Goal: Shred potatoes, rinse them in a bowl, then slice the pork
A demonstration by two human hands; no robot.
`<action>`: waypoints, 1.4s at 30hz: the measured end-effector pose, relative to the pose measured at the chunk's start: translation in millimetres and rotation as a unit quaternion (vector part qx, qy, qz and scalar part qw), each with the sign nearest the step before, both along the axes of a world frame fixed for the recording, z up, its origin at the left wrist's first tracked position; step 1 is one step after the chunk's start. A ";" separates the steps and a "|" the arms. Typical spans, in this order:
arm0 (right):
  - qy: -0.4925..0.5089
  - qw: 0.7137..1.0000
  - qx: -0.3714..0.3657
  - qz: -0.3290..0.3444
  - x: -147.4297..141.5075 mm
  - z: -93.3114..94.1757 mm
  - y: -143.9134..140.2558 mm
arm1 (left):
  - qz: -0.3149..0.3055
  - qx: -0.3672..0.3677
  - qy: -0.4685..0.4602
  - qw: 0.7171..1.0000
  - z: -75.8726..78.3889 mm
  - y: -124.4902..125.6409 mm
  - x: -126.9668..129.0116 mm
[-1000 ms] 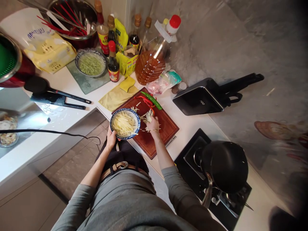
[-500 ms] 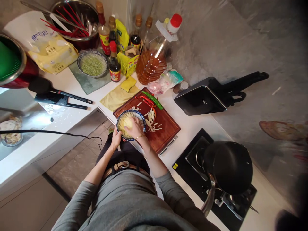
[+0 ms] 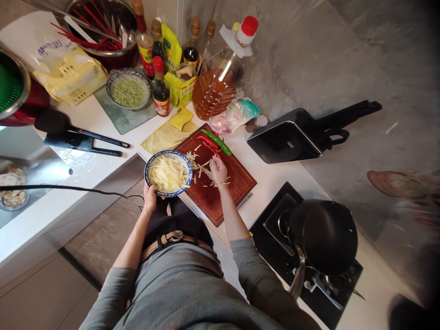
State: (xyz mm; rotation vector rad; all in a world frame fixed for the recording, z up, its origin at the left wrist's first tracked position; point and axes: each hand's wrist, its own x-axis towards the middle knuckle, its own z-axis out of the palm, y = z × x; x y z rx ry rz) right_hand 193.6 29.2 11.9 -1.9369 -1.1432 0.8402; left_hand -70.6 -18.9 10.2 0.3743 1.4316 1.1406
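Two runs of white counter (image 3: 271, 178) meet at a corner on my feed, and they take up most of what I can see from this end. Next in size I have the black cooktop (image 3: 263, 229), with a dark pan (image 3: 325, 238) standing on it, handle angled down toward the wearer's side. Up the counter I pick out a brown cutting board (image 3: 237, 195), then a black knife block (image 3: 283, 142) beyond it, and a big bottle of amber liquid (image 3: 215, 94) near the board's far end.

Smaller now: the blue-rimmed bowl (image 3: 190, 170), heaped with pale shreds (image 3: 167, 173), is held up just beside the board, overlapping its edge from my angle; I can't tell whether they touch. The left hand (image 3: 150, 198) has it, fingers closed on the near rim, thumb over the lip.

I find the right hand (image 3: 219, 170) low at the board, its fingers narrow and curled; I cannot tell whether anything is pinched in them. Near its tips lie a green pepper (image 3: 223, 145) and red peppers (image 3: 210, 143). Smallest of all, loose pale strips (image 3: 201, 167) lie scattered between that hand and the bowl.
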 end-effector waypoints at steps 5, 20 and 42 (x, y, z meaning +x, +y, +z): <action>-0.099 0.990 -0.095 -0.015 41.1 -25.5 12.5 | 0.039 -0.003 0.016 0.999 5.1 2.2 -7.0; -0.199 0.976 -0.019 0.089 -23.0 -27.4 -24.5 | 0.043 0.004 0.023 0.999 7.5 3.9 -9.0; -0.271 0.953 -0.101 -0.088 29.2 -10.8 -12.2 | 0.026 -0.001 0.019 0.999 4.9 4.0 -7.2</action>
